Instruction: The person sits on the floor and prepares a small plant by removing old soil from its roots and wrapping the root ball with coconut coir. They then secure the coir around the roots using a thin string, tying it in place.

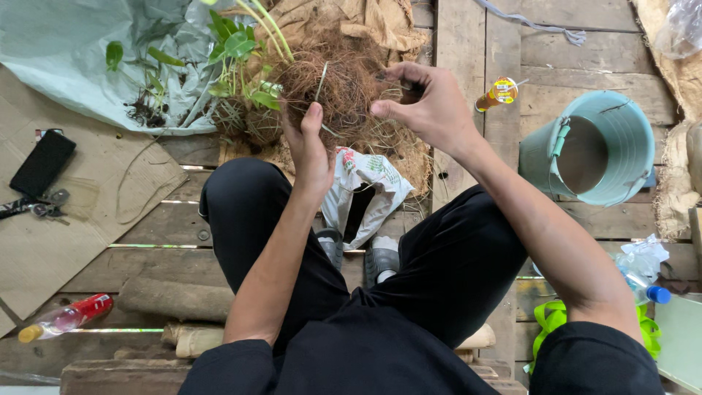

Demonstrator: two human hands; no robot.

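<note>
Two hands, left [311, 150] and right [428, 106], grip one fibre ball [344, 91]

**A rough potting spot on a plank floor**

It looked like a makeshift plant-working area, not a tidy room. The floor [468, 44] was bare, gapped planks. On it lay coconut fibre [344, 88], leafy plants [238, 51], a plastic sheet [66, 51], flattened cardboard [73, 219], burlap [673, 197] and a green bucket [621, 139].
</note>
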